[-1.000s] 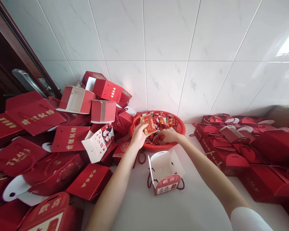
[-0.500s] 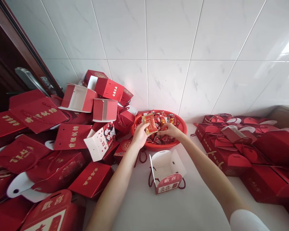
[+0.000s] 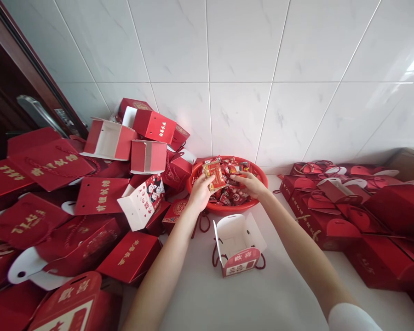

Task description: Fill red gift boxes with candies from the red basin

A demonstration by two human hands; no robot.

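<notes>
Right hand has shifted off the flat red-and-gold packet to above the round red plastic basket, its grip unclear; left hand clamps the packet. Nearer than both, the open white-lined cardboard box stands unfilled; folded red boxes sit rightward.

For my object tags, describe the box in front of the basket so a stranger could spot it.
Find the red basket of packets below the tiled wall. On the white table in front stands the box. Unlike the left boxes and the right boxes, it stands alone, its open top showing a white inside.
</notes>
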